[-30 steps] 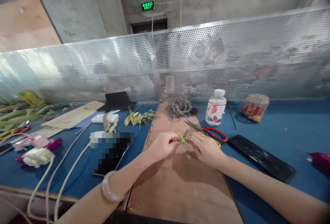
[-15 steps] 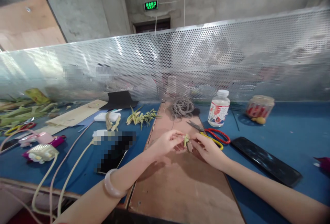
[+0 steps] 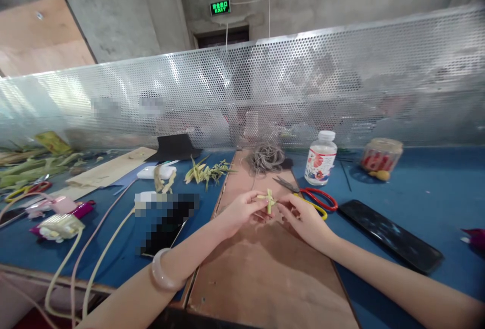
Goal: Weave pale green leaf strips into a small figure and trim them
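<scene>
Over a brown wooden board (image 3: 265,268), my left hand (image 3: 238,211) and my right hand (image 3: 303,218) pinch a small yellow-green woven leaf piece (image 3: 269,199) from either side. The piece shows crossed strips between my fingertips. Both hands have their fingers closed on it. A pale bangle (image 3: 162,273) sits on my left wrist.
Red-and-yellow scissors (image 3: 310,197) lie just right of my hands, a black phone (image 3: 390,235) further right. A white bottle (image 3: 320,158), a jar (image 3: 381,154) and a cord coil (image 3: 267,156) stand behind. Leaf strips (image 3: 206,171), another phone (image 3: 166,223) and cables (image 3: 94,263) lie left. A perforated metal screen (image 3: 265,91) closes the back.
My hands have turned the leaf piece between my fingers; its strips now stick out as a cross. The hands stay in the same spot over the board.
</scene>
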Motion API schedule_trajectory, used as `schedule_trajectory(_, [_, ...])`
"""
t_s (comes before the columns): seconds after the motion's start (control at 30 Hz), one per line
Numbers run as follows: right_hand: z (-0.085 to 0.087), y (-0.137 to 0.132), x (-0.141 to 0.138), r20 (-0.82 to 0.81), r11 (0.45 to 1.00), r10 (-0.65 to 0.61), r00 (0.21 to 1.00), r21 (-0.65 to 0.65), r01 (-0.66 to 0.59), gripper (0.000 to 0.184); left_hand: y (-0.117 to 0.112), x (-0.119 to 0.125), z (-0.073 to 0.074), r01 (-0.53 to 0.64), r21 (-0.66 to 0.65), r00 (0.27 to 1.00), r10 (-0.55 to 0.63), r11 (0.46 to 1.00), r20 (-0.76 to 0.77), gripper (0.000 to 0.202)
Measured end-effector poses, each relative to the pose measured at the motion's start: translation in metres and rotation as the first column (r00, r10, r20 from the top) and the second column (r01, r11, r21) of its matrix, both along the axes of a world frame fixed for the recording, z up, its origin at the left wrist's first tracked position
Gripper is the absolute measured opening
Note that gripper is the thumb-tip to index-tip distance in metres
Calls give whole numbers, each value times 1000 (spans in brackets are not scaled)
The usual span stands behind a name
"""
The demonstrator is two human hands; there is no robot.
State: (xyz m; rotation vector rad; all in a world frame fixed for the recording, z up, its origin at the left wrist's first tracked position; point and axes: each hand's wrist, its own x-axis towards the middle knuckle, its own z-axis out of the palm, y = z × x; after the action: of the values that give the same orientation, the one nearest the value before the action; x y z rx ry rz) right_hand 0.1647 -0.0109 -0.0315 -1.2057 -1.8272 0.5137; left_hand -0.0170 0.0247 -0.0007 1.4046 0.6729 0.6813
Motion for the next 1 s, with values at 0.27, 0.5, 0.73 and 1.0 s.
schedule_trajectory(0.27, [0, -2, -4, 63, 990, 106, 992, -96, -100, 32, 0, 1, -2, -55, 104, 996, 62, 993, -64, 36])
schedule_trajectory(0.5, [-2, -5, -10, 183, 997, 74, 980, 1, -76, 29, -1, 1, -4, 3, 173, 995, 15, 985, -100, 34])
schedule_trajectory(0.73, [-9, -6, -9, 399, 983, -66, 915, 183, -9, 16, -4, 2, -1, 9, 296, 989, 35, 955, -142, 26])
schedule_trajectory(1.0, [-4, -10, -9, 434, 969, -19, 901, 231, -91, 14, -3, 2, -4, 4, 367, 976, 76, 930, -202, 25])
